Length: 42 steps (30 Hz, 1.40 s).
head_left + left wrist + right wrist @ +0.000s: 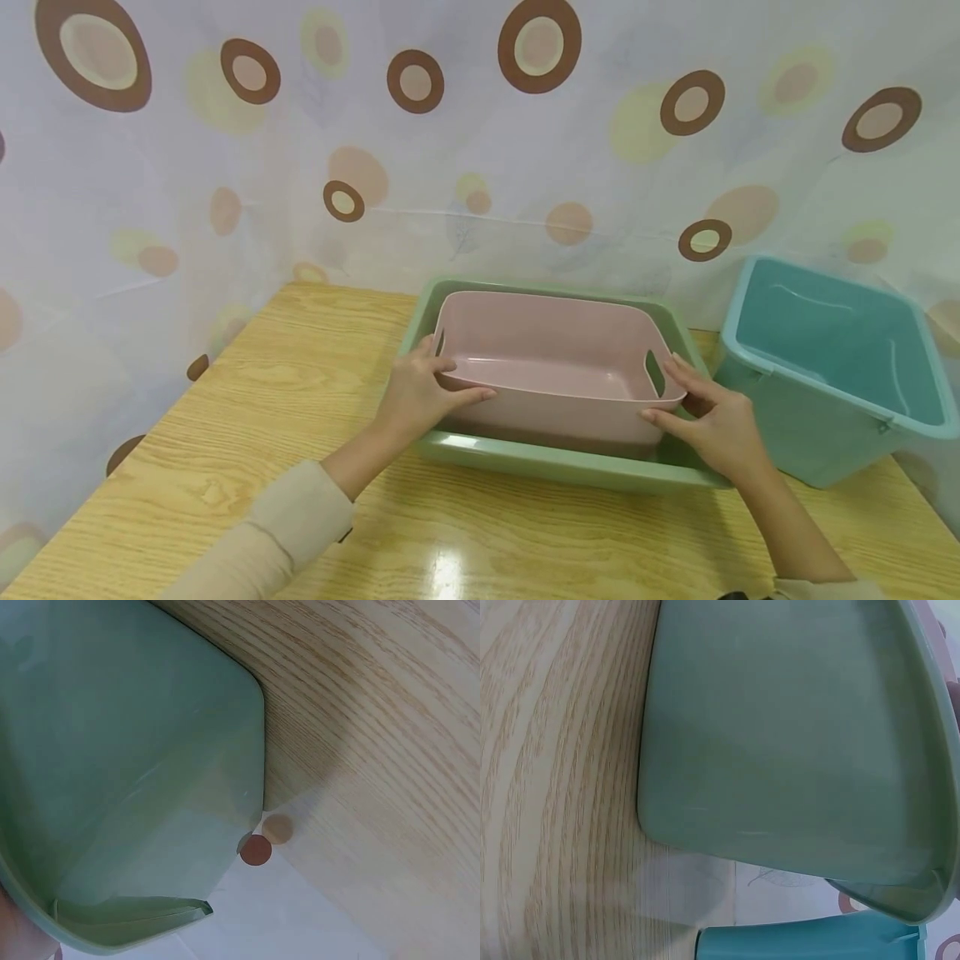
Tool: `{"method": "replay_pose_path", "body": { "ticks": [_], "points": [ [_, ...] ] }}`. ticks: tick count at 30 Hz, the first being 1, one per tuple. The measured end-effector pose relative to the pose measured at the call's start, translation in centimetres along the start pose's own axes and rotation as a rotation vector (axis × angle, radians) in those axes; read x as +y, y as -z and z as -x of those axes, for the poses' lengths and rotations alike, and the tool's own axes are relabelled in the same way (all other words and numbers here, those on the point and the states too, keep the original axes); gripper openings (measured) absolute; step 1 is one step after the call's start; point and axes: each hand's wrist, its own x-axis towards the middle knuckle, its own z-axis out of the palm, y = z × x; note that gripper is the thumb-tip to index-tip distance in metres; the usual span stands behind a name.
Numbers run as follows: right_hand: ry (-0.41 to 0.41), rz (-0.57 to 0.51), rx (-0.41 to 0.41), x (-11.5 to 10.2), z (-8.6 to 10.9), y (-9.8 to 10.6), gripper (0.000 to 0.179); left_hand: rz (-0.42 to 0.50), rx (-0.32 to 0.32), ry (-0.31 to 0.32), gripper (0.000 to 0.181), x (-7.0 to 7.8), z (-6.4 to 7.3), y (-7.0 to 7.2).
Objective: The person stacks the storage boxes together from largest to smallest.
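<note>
A pink plastic bin (577, 417) with oval handle cutouts sits within a larger green bin (547, 465), its rim standing above the green one. My left hand (420, 393) pinches the pink bin's rim at the front left corner, thumb along the outer front wall. At the front right corner my right hand (717, 421) grips the same rim, fingers near the cutout. Both wrist views mostly show the outside of the green bin (150, 750), with only slivers of the hands at the edge. The pink bin's base is hidden.
A teal bin (802, 417) stands close to the green bin on the right. Everything rests on a wood-grain table (300, 367). Behind it hangs a white sheet (450, 150) with brown, yellow and pink circles, which also runs along the left side.
</note>
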Motion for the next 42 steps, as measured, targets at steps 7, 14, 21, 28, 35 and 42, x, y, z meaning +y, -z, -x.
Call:
{"method": "replay_pose_path", "body": {
  "ticks": [7,14,21,28,35,42],
  "points": [
    [0.03,0.007,0.001,0.0,-0.2,-0.2,0.065,-0.037,-0.055,0.067,0.048,0.1,-0.1,0.2],
    [-0.012,0.139,-0.038,0.0,-0.3,0.3,0.064,-0.088,-0.154,0.143,0.051,0.5,-0.5,0.7],
    [-0.038,0.206,-0.066,-0.2,-0.5,0.7,0.067,-0.136,-0.245,0.135,0.05,0.6,-0.7,0.9],
    [-0.055,0.234,-0.1,-0.1,-0.5,0.9,0.071,-0.139,-0.286,0.13,0.05,0.7,-0.6,1.0],
    [-0.027,0.305,-0.134,0.2,-0.3,0.9,0.076,-0.132,-0.313,0.125,0.044,0.6,-0.4,0.9],
    [-0.051,0.361,-0.193,-0.2,-0.3,0.9,0.079,-0.142,-0.343,0.149,0.046,0.5,-0.3,1.0]
  ]
}}
